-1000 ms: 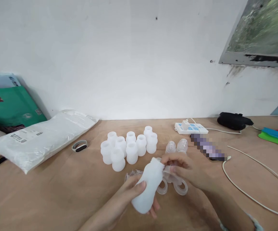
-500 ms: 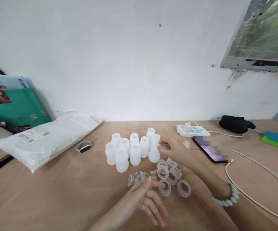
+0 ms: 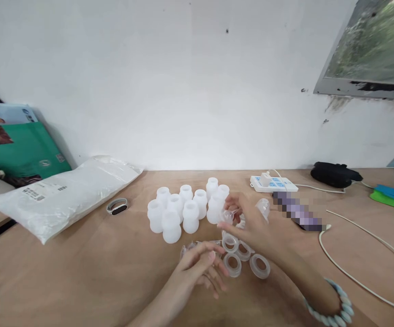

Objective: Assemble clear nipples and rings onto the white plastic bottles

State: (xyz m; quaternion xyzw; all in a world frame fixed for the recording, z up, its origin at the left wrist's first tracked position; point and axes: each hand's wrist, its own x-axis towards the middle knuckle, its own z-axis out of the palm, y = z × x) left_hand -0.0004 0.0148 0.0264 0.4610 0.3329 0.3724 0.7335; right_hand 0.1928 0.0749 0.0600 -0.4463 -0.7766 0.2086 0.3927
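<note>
The bottles (image 3: 171, 227), white and waisted, stand upright in a close group on the desk (image 3: 81, 281). In front of the bottles and a little to their right hangs the left hand (image 3: 200, 268), open, its fingers loosely bent and nothing seen in it, above clear pieces (image 3: 184, 251) that it partly hides. The right hand (image 3: 246, 218) is at the right edge of the bottles, thumb and fingers curved about a dome (image 3: 228, 217) (whether they actually grip it, I cannot tell). Clear rings (image 3: 260, 275) lie to the front right of the bottles, and another dome (image 3: 263, 208) is to their right. Farther right of the bottles is a phone (image 3: 295, 211); left of them lie a wristband (image 3: 119, 209) and, farther left, a white bag (image 3: 67, 193)
</note>
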